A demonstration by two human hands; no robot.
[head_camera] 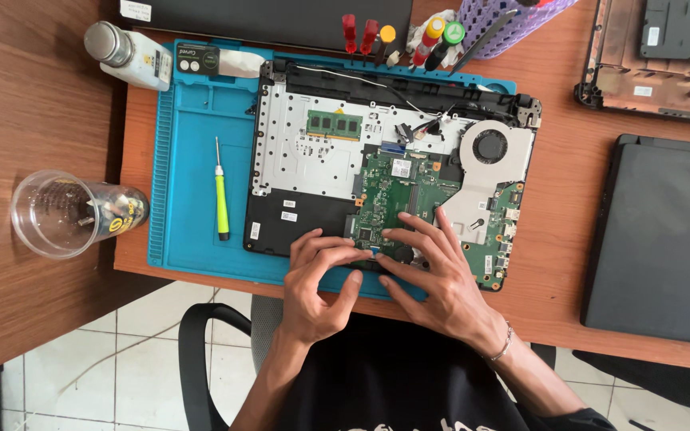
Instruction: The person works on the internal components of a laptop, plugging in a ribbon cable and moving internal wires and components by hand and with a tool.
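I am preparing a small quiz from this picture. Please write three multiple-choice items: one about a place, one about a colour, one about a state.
1. Where does the screwdriver lie?
A. on the blue mat
B. in the plastic cup
C. on the floor

2. What colour is its handle?
A. red
B. yellow-green
C. black

3. How is the laptop?
A. closed
B. opened, circuit board exposed
C. wrapped

Answers: 1 A, it rests on the mat left of the laptop. 2 B, the handle is bright yellow-green. 3 B, the board and fan show, with both the left hand and the right hand on the board's near edge.
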